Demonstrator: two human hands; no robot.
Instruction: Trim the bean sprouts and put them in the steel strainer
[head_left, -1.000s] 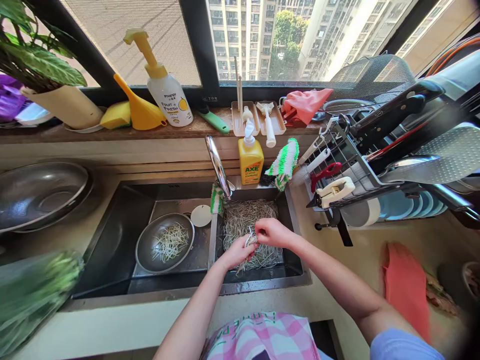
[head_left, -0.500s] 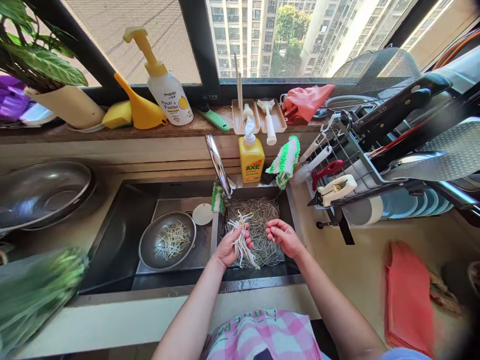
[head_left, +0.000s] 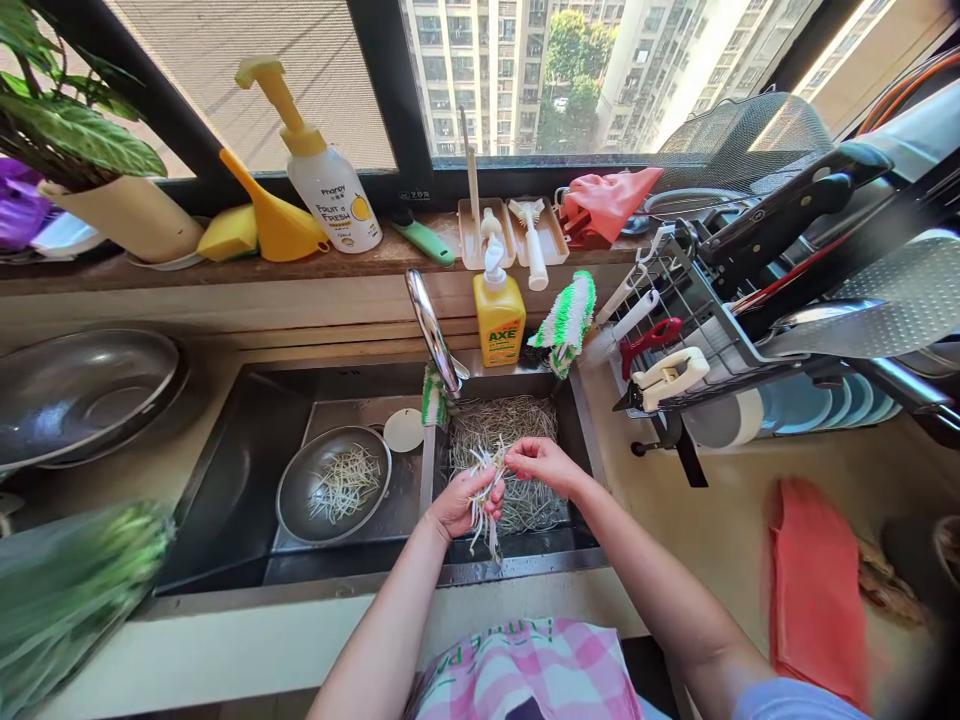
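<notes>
A bunch of white bean sprouts (head_left: 484,520) sticks out above and below my left hand (head_left: 459,503), whose fingers are wrapped round it. My right hand (head_left: 544,465) pinches at the upper ends of that bunch, thumb and forefinger pressed together; whether a single sprout is between them is too small to tell. Beneath both hands, the right sink basin holds a thick tangle of thin sprout strands (head_left: 502,420). In the left basin sits a round metal pan (head_left: 289,500) with a small heap of sprouts (head_left: 345,482) in it.
A chrome faucet (head_left: 433,330) rises behind the basin divider, beside a green-and-white cloth (head_left: 433,395). A yellow soap bottle (head_left: 501,325) stands at the sink's back edge. To the right is a rack (head_left: 720,320) with knives. Bagged greens (head_left: 82,590) lie at left, a red cloth (head_left: 814,590) at right.
My right hand has moved left, from apart over the basin to the sprouts in my left hand. My left hand stays nearly in place, and the view has shifted slightly.
</notes>
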